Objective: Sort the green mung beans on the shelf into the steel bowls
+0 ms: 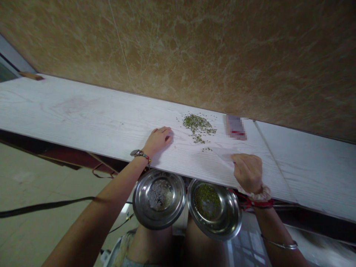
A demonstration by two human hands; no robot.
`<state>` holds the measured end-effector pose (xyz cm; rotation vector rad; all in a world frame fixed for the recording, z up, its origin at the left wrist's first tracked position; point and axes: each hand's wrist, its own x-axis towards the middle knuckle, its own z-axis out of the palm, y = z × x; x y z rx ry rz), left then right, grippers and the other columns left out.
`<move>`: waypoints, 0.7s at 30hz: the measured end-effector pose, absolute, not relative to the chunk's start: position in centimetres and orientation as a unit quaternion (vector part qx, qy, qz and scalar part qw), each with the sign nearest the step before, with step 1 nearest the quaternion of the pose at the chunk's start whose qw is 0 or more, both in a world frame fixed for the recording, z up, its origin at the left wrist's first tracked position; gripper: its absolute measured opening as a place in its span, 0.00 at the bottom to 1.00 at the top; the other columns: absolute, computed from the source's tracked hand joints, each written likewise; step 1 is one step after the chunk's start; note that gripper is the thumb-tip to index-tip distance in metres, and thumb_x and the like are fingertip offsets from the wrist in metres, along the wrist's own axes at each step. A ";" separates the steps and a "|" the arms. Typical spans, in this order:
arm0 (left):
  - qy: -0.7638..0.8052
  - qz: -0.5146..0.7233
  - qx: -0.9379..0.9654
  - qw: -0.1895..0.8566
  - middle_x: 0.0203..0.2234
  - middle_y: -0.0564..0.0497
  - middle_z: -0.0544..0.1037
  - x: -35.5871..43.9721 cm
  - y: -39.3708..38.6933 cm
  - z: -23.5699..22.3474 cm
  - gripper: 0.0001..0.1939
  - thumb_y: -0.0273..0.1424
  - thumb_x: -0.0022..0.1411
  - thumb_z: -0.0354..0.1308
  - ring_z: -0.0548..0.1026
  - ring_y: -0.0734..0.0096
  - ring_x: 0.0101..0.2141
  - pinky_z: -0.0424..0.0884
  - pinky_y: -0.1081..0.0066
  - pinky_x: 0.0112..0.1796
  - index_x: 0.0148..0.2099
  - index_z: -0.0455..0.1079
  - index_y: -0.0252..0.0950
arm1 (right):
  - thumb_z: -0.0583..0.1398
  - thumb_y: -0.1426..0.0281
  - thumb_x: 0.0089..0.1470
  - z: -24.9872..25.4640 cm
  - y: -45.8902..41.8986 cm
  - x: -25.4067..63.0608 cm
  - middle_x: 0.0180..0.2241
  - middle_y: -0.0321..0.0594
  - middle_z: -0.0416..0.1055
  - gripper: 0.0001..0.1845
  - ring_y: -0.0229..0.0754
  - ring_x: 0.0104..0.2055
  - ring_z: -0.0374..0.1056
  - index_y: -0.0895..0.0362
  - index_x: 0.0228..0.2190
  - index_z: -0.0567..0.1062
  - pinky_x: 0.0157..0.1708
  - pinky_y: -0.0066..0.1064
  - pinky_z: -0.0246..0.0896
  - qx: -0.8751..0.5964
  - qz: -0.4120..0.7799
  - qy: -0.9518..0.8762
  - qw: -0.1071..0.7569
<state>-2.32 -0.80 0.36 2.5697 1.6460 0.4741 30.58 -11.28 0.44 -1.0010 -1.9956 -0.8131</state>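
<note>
My left hand (158, 141) rests on the white wood-grain board, its fingers loosely bent and slightly apart, with nothing visible in them. Beyond it lies a loose spread of mung beans (196, 124), a few trailing toward me. My right hand (249, 170) is closed at the board's front edge. A thin, pale, see-through sheet (221, 157) reaches from its fingers toward the stray beans; its outline is faint against the board. Below the edge, a steel bowl (139, 207) holds white grains like rice. Beside it, another steel bowl (232, 211) contains mung beans.
A marbled brown wall (178, 52) runs behind the narrow white board (83, 118). A blurred phone-like object (235, 126) lies near the wall. A small wooden piece (31, 76) sits at the far left. A dark strap (47, 207) and cables hang below the board.
</note>
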 end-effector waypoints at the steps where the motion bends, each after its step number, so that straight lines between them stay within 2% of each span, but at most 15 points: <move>1: 0.533 0.153 0.832 0.027 0.56 0.42 0.73 -2.3 -0.8 0.4 0.19 0.29 0.65 0.46 0.69 0.59 0.57 0.62 0.57 0.57 0.55 0.69 0.33 | 0.55 0.83 0.52 0.5 -11.3 30.6 0.29 0.36 0.78 0.17 0.39 0.33 0.72 0.53 0.38 0.74 0.39 0.34 0.59 -0.390 -0.319 -0.779 0.373; 8: 0.521 0.164 0.838 0.011 0.55 0.44 0.74 -2.5 -0.5 0.0 0.17 0.29 0.65 0.47 0.71 0.60 0.55 0.64 0.58 0.56 0.54 0.69 0.37 | 0.55 0.84 0.51 0.4 -11.2 30.5 0.30 0.34 0.78 0.18 0.39 0.34 0.72 0.51 0.37 0.74 0.40 0.34 0.59 -0.391 -0.316 -0.780 0.373; 21: 0.534 0.148 0.833 0.008 0.55 0.43 0.74 -2.2 -0.8 0.4 0.18 0.28 0.66 0.47 0.71 0.60 0.55 0.65 0.59 0.56 0.55 0.69 0.34 | 0.56 0.84 0.53 0.6 -10.7 30.2 0.30 0.37 0.78 0.16 0.39 0.34 0.72 0.54 0.38 0.73 0.39 0.33 0.59 -0.375 -0.330 -0.784 0.370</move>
